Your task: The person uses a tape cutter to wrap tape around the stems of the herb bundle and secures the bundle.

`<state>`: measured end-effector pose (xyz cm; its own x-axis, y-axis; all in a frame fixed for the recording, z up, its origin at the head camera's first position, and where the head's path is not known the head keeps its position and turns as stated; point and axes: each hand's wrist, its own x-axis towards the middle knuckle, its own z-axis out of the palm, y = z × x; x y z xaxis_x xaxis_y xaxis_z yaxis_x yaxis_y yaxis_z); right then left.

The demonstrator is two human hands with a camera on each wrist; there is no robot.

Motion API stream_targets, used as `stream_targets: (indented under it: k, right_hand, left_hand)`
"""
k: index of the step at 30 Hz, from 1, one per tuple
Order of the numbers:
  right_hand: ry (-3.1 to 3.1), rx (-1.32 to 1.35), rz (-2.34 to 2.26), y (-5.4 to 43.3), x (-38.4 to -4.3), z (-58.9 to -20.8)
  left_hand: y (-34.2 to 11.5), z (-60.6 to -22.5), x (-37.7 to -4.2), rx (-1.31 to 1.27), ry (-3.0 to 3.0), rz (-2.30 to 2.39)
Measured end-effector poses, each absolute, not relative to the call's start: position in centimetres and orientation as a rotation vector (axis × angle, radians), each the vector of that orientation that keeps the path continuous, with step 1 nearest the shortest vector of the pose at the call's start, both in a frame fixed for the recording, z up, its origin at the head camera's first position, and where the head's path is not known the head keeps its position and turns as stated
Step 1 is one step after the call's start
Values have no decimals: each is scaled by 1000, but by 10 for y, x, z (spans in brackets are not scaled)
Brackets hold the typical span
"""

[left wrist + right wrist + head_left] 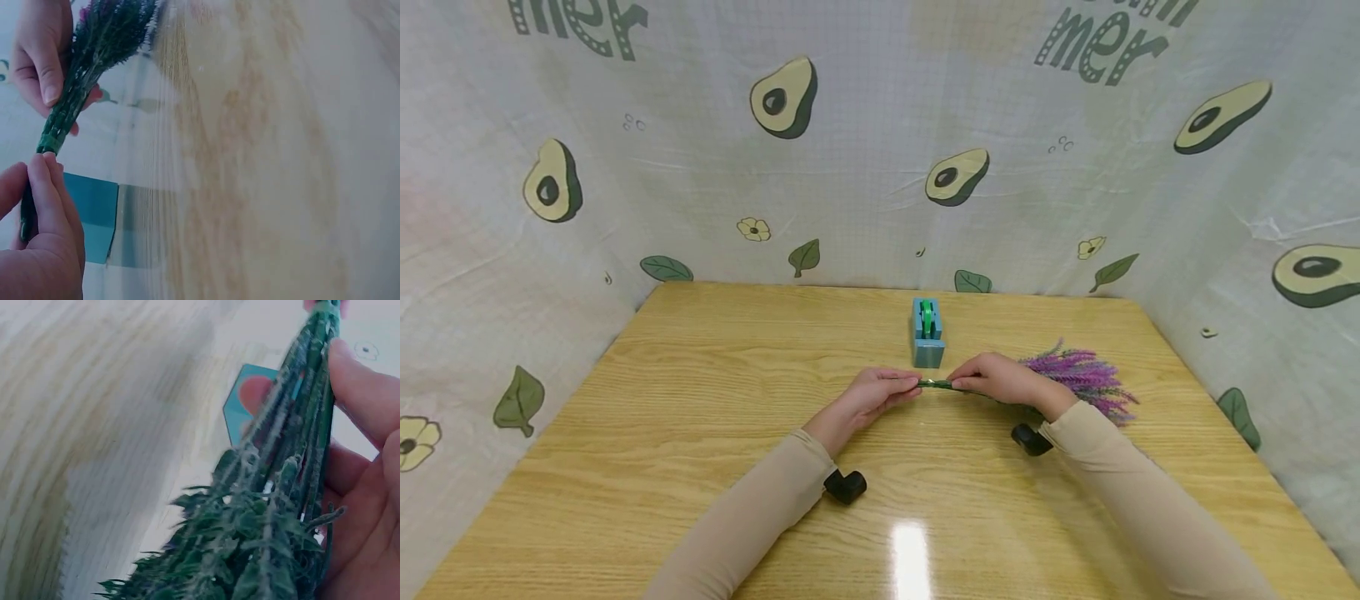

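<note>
A bunch of purple lavender-like flowers (1081, 377) lies sideways between my hands, its blossoms to the right. My left hand (874, 395) pinches the stem ends. My right hand (1000, 381) grips the green stems (312, 394) farther up, toward the leaves. Between the two hands a band of green tape (50, 141) wraps the stems, shiny in the head view. Just beyond the hands stands a blue tape dispenser (928, 353) with a green roll (927, 318) in it. Leafy sprigs fill the lower part of the right wrist view.
The wooden table (700, 375) reaches back to a pale curtain (865, 167) printed with avocados and leaves. A black wrist camera (847, 487) hangs under the left wrist and another (1032, 440) under the right. Light glares off the table's front.
</note>
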<state>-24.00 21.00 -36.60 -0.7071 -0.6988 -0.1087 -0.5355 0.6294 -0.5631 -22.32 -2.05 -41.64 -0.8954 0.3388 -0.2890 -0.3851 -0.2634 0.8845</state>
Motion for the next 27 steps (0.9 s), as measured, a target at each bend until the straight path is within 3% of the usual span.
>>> stream_targets:
  k: [27]
  right_hand:
    - [2877, -1079, -731, 202, -235, -370]
  left_hand:
    - [-20, -412, -228, -131, 1525, 2272]
